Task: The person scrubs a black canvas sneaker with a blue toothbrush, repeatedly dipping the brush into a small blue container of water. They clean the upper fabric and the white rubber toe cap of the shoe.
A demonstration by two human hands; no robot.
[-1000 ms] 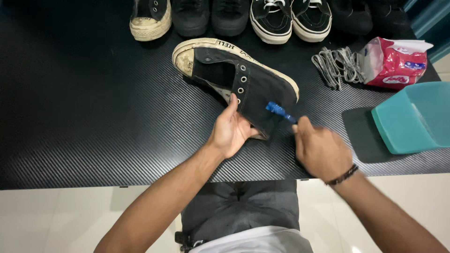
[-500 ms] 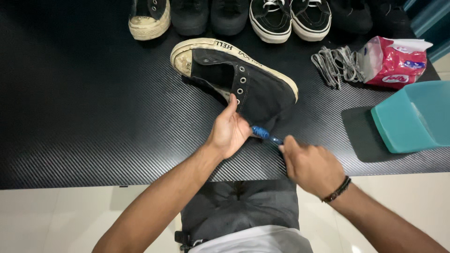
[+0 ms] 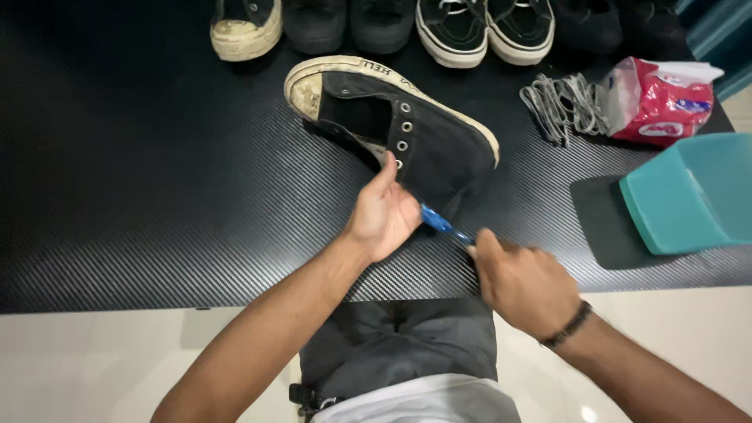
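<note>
Since a second ago, the right hand [image 3: 523, 283] has drawn the blue brush [image 3: 440, 223] down off the shoe [image 3: 407, 133], fingers closed on its handle. Left hand [image 3: 384, 213] grips the shoe's heel, steadying it on the desk [image 3: 157, 180].

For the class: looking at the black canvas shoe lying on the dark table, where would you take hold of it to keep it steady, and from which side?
Grip the black canvas shoe at its soft heel collar, coming from the near, left side, as the left hand does. The shoe lies tilted with its rubber toe pointing away, so the collar is nearest, and the right hand has room with the blue tool.
</note>
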